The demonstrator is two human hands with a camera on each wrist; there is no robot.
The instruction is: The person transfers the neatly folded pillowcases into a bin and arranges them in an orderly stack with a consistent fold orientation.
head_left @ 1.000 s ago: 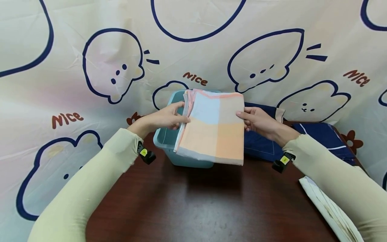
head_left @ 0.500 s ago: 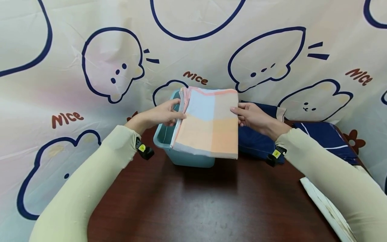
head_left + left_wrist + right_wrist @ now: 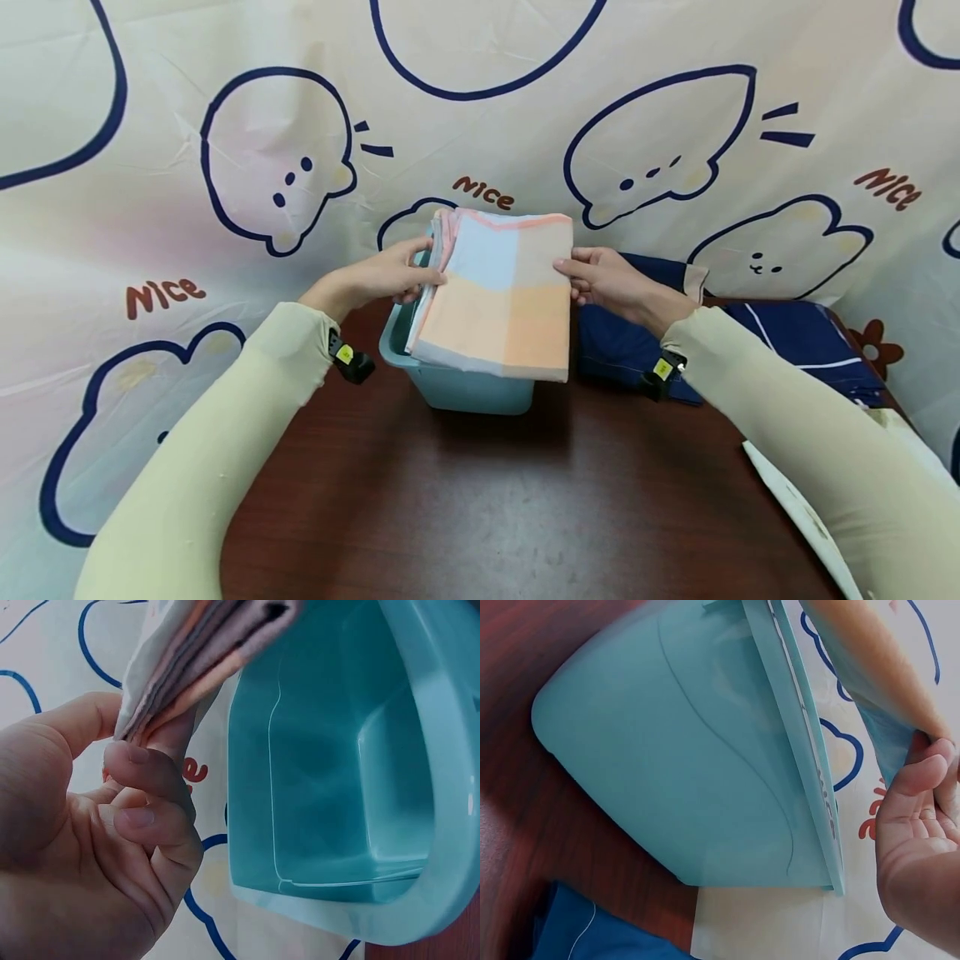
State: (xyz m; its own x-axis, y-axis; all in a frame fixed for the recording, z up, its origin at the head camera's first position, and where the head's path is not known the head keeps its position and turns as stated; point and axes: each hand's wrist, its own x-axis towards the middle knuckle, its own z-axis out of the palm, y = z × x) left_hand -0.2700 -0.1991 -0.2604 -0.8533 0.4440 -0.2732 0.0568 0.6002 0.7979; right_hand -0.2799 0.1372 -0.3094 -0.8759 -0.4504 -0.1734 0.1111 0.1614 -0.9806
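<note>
Left hand (image 3: 378, 275) and right hand (image 3: 613, 282) pinch a folded, pastel-checked fabric cloth (image 3: 491, 304), a teal plastic tub (image 3: 474, 395) below and between their fingers (image 3: 154, 825); apparently a positioning step, next needing even grip.

Head view faces forward, down — wrist views close, sharing cloth (image 3: 495, 300), teal bin (image 3: 645, 769).

There's room across the tabletop (image 3: 480, 508) in front of the tub (image 3: 472, 393); folded cloth (image 3: 498, 296) (held above) partly blocks its mouth.
</note>
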